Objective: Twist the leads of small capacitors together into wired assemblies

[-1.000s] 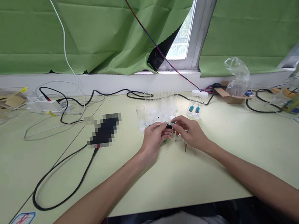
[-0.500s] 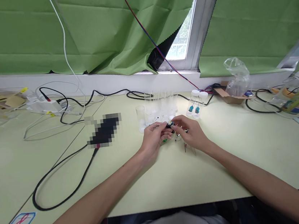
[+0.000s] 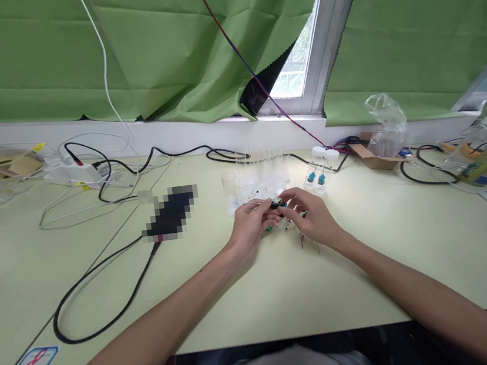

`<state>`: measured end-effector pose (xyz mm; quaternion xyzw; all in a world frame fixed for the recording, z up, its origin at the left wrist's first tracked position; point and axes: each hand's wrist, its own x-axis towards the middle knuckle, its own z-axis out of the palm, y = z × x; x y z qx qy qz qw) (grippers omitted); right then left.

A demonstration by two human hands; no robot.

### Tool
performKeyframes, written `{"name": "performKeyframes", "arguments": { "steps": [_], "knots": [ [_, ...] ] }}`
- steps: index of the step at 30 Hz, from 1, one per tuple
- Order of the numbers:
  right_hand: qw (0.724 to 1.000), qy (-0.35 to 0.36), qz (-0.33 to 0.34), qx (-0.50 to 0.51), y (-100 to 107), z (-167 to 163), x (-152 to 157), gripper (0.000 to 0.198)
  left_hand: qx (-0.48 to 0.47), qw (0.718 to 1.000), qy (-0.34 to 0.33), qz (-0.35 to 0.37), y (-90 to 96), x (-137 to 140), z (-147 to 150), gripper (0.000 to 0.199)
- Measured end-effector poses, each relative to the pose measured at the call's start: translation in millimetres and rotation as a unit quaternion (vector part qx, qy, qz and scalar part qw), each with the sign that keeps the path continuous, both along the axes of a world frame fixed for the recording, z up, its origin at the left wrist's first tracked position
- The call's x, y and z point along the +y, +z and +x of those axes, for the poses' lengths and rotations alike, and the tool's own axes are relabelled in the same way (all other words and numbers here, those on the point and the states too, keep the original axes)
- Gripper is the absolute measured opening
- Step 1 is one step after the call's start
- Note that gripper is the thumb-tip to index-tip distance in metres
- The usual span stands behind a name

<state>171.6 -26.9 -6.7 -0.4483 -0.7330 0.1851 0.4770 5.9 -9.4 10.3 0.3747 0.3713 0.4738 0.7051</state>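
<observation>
My left hand [image 3: 248, 224] is closed, its thumb and fingers pinching a small dark part [image 3: 276, 205] at the middle of the table. A thin metal rod runs along the top of that hand. My right hand [image 3: 312, 212] meets the part from the other side with curled fingers and thumb; whether it grips or only touches the part is hard to see. Beneath and beside the right hand lie thin metal wire pieces [image 3: 303, 240] with reddish bits. Something small and green [image 3: 269, 228] shows under the left fingers.
Behind my hands stand several clear plastic tubes [image 3: 229, 184]. Farther right are two white-capped tubes [image 3: 321, 177] with teal pieces inside. A pixelated dark device [image 3: 169, 212] with a black cable [image 3: 56, 324] lies left. A cardboard box [image 3: 376, 157] holding a plastic bag sits back right.
My right thumb and fingertips have shifted slightly at the dark part. Both arms and everything else on the table look the same.
</observation>
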Motion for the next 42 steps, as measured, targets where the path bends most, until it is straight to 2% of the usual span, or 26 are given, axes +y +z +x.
{"name": "performKeyframes", "arguments": {
  "steps": [6, 15, 22, 30, 42],
  "knots": [
    [0.999, -0.007, -0.034, -0.003, -1.7, 0.7, 0.6, 0.02, 0.0, 1.0, -0.003, -0.004, 0.5, -0.6, 0.9, 0.013],
    [1.0, -0.004, 0.006, -0.009, 1.5, -0.5, -1.2, 0.022, -0.002, 1.0, 0.008, -0.005, 1.2, -0.1, 0.8, 0.014],
    [0.999, -0.009, -0.028, -0.013, -0.3, 0.5, -0.2, 0.02, 0.001, 1.0, -0.002, -0.008, 1.8, -1.7, 0.9, 0.013],
    [1.0, -0.006, 0.007, -0.017, 0.3, 0.0, -1.5, 0.022, -0.001, 1.0, 0.003, -0.004, 0.3, -0.4, 0.4, 0.014],
    [1.0, -0.002, -0.023, -0.014, 0.4, -0.6, -1.3, 0.02, 0.003, 1.0, -0.01, 0.001, 1.6, -1.9, 0.7, 0.015]
  ]
}}
